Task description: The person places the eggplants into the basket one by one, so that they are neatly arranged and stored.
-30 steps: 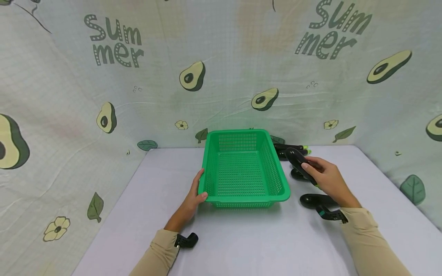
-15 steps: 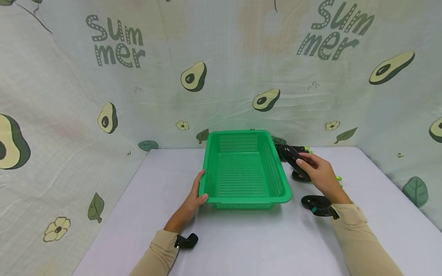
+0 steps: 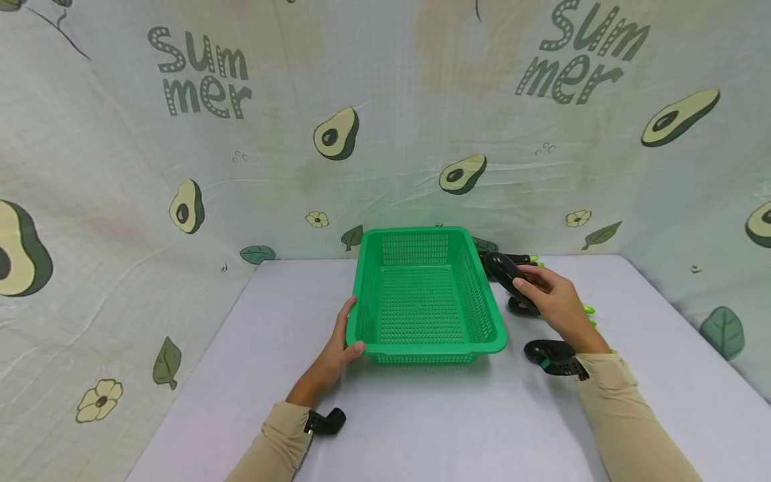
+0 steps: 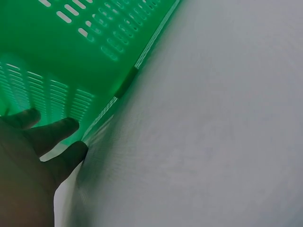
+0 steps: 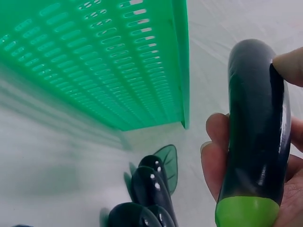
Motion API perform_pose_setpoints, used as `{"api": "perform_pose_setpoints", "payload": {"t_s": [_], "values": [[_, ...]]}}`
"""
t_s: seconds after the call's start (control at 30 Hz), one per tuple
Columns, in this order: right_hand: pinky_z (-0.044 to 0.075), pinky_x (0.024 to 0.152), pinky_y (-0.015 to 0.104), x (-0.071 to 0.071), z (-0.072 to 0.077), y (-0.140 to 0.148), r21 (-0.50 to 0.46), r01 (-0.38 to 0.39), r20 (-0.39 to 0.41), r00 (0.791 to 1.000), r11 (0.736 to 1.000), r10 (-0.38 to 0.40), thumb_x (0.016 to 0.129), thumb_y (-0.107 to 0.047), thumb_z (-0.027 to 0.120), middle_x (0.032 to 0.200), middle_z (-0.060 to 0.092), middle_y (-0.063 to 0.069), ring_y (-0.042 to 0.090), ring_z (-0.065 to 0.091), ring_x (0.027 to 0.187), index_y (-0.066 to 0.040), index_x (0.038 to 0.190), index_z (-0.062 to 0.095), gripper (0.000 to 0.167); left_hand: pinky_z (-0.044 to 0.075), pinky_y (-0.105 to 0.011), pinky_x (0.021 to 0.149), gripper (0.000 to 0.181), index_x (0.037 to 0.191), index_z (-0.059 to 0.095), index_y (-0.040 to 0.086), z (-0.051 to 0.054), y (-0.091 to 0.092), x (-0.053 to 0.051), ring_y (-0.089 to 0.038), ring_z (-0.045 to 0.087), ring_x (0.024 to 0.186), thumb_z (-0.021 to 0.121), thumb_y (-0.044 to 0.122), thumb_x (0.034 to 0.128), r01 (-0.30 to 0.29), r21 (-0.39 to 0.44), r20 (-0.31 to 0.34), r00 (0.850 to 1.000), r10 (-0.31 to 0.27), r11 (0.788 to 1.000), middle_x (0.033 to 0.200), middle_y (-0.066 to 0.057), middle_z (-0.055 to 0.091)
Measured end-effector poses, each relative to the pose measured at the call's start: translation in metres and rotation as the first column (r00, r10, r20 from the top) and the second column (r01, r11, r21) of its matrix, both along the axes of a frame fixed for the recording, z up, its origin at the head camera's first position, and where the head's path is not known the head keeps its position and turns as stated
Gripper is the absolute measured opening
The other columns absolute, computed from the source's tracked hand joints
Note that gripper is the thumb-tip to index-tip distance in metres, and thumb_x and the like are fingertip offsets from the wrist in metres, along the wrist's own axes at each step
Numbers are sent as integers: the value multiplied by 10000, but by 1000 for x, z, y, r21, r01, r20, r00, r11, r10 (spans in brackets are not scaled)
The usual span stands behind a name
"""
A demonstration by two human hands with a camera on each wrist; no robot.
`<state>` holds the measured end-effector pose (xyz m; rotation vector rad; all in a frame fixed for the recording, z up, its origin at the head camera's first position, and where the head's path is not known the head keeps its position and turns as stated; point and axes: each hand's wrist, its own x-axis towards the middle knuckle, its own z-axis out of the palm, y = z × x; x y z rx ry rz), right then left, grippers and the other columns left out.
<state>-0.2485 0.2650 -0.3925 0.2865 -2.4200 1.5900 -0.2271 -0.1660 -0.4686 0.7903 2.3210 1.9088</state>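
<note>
The green plastic basket stands on the white table, its perforated floor bare. At its front left corner my left hand grips the rim, thumb on top; in the left wrist view the fingers reach against the slotted wall. My right hand holds a dark eggplant between thumb and fingers, raised just right of the basket, with its green stem end toward the wrist. Other eggplants lie behind and below it, among them one partly hidden by the hand and one under the wrist.
Against the back of the table, right of the basket, more eggplants lie close together. A printed cloth hangs behind the table. Each wrist wears a black camera strap.
My right hand has shifted a little left and away from me with the eggplant, bringing it closer to the basket's right rim. My left hand and the basket stay in place.
</note>
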Motion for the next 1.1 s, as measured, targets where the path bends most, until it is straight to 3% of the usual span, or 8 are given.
{"api": "perform_pose_setpoints", "payload": {"t_s": [0.23, 0.43, 0.77, 1.1], "values": [[557, 759, 246, -1, 3, -1, -16, -37, 0, 999, 999, 37, 993, -312, 651, 1302, 554, 255, 11, 603, 1010, 17, 1419, 505, 558, 75, -651, 1115, 986, 1615, -26, 194, -1, 2, -1, -387, 79, 1453, 602, 522, 930, -5, 21, 23, 1000, 5, 1000, 1640, -199, -41], [525, 785, 188, -7, 6, -1, 50, -61, -16, 998, 997, 62, 990, -320, 656, 1294, 578, 221, 28, 606, 1033, -17, 1425, 519, 548, 74, -639, 1116, 952, 1616, -15, 189, -2, 2, -1, -376, 84, 1447, 602, 454, 941, -4, 34, 22, 1000, 3, 999, 1640, -195, -29], [500, 800, 159, -18, 18, -3, 140, -94, -50, 994, 986, 102, 987, -314, 661, 1315, 600, 201, 35, 596, 1065, -49, 1438, 524, 540, 68, -645, 1116, 967, 1618, -13, 201, -2, 1, 0, -363, 52, 1463, 598, 515, 937, -1, 33, 10, 1000, 1, 999, 1648, -179, -39], [486, 823, 168, -24, 36, -10, 183, -130, -19, 991, 974, 135, 977, -309, 677, 1344, 592, 161, 231, 593, 1157, -94, 1446, 525, 538, 64, -643, 1117, 910, 1620, -7, 234, -2, 1, -1, -351, 50, 1470, 581, 426, 953, 1, 28, -1, 1000, -1, 1000, 1652, -155, -34]]}}
